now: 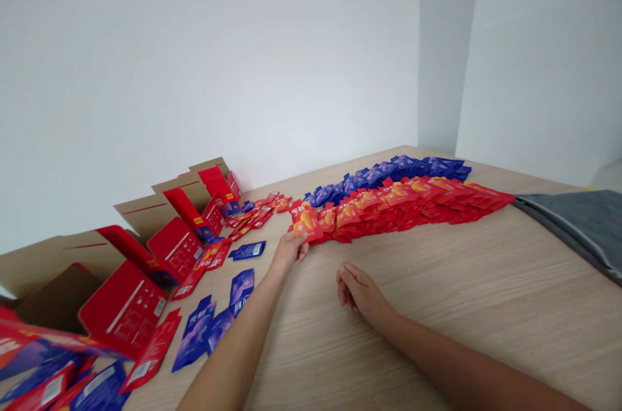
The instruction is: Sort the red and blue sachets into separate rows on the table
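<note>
My left hand (289,250) reaches to the near end of the red row, thumb and fingers closed on a red sachet (306,227) with an orange print. More red sachets (398,200) overlap in a long row running right from there. Blue sachets (389,172) form a second row behind it. My right hand (358,288) hovers over or rests on the bare wood in front of the red row. Its fingers are curled together, and nothing shows in them.
Open red boxes (127,307) with brown cardboard insides line the left side. Loose blue sachets (195,332) and red sachets (154,349) lie around them on the wooden table (437,294). A grey zipped cloth item (576,223) lies at the right edge. A white wall (291,61) stands behind.
</note>
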Available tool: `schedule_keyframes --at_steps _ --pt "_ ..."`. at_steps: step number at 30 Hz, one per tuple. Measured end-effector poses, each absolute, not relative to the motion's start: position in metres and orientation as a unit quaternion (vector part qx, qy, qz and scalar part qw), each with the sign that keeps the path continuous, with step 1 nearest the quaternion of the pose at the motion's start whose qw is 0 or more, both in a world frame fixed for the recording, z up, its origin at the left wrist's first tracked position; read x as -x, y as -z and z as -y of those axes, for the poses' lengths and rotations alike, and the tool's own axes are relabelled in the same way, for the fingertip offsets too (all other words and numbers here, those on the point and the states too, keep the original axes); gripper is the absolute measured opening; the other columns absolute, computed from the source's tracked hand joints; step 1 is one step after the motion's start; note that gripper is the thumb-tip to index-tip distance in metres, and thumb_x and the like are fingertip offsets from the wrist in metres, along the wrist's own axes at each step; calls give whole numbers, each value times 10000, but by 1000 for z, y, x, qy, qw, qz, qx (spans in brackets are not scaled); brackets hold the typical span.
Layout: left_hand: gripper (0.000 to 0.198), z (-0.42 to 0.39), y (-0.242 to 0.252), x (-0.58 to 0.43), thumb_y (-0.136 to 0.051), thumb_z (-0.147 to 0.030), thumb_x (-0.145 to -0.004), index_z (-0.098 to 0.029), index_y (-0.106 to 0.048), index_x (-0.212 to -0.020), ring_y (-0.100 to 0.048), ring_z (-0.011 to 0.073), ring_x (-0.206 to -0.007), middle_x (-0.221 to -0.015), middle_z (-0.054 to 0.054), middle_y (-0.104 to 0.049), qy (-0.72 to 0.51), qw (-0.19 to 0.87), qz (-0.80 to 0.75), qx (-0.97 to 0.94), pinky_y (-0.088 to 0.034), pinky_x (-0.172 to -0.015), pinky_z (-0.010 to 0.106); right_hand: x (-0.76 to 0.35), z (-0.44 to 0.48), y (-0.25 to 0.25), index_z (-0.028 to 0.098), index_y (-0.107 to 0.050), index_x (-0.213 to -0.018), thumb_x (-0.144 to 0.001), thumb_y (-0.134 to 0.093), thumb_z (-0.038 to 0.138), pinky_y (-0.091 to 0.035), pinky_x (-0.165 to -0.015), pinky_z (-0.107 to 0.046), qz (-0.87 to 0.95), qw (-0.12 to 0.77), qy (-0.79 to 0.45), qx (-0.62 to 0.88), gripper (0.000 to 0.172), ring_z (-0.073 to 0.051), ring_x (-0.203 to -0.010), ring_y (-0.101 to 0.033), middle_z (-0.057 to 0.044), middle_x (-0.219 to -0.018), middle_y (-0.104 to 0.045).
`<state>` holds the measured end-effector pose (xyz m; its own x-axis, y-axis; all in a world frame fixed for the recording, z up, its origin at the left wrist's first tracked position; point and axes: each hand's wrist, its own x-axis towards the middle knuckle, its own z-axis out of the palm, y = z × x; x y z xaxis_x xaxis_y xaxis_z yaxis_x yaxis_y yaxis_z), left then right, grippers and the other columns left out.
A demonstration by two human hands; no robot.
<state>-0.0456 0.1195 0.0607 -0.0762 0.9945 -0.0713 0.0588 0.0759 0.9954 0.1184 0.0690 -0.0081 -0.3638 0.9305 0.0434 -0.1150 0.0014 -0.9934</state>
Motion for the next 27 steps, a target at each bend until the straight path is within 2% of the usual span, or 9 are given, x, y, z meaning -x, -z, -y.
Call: schedule_keyframes --at_steps 3,9,14,20,24,27 --pt "338 -149 -73 58 -568 -272 -720 -180 -375 -459 -245 21 -252 -306 -64 -340 -448 498 -570 -476 -101 -312 157 -117 -70 11 196 -418 -687 -846 -354 455 -274 -370 -174 578 419 -602 357 310 -67 -360 -363 53 -443 -462" --pt "336 -184 -73 56 -501 -264 -777 -194 -311 -509 -218 21 -279 -371 -82 -307 -348 547 -605 -461 -87 -317 148 -114 -70 13 189 -428 -697 -862 -330 379 -265 -365 -164 581 405 -603 369 270 -63 -352 -354 57 -434 -455" --pt "362 -197 -68 55 -461 -307 -807 -197 -276 -516 -191 22 -294 -375 -91 -268 -296 536 -638 -466 -78 -332 149 -114 -69 9 191 -429 -690 -868 -341 361 -264 -366 -164 586 396 -604 367 262 -65 -352 -352 58 -430 -453" --pt "454 -199 -70 58 -481 -428 -804 -200 -273 -472 -184 26 -294 -337 -89 -253 -221 479 -694 -490 -95 -351 172 -115 -69 11 191 -433 -690 -873 -350 375 -279 -382 -171 597 396 -595 365 272 -70 -360 -363 54 -440 -459" --pt "459 -197 -73 60 -519 -421 -786 -202 -289 -454 -200 37 -283 -316 -90 -249 -184 405 -729 -520 -132 -363 193 -116 -69 14 191 -435 -690 -866 -350 406 -280 -384 -171 606 392 -589 363 290 -69 -362 -365 52 -444 -461" --pt "427 -193 -71 64 -576 -417 -744 -189 -367 -449 -275 61 -290 -311 -70 -310 -165 341 -748 -545 -197 -370 207 -116 -69 14 191 -433 -691 -857 -346 435 -281 -382 -172 613 390 -584 361 308 -68 -364 -366 52 -446 -460"
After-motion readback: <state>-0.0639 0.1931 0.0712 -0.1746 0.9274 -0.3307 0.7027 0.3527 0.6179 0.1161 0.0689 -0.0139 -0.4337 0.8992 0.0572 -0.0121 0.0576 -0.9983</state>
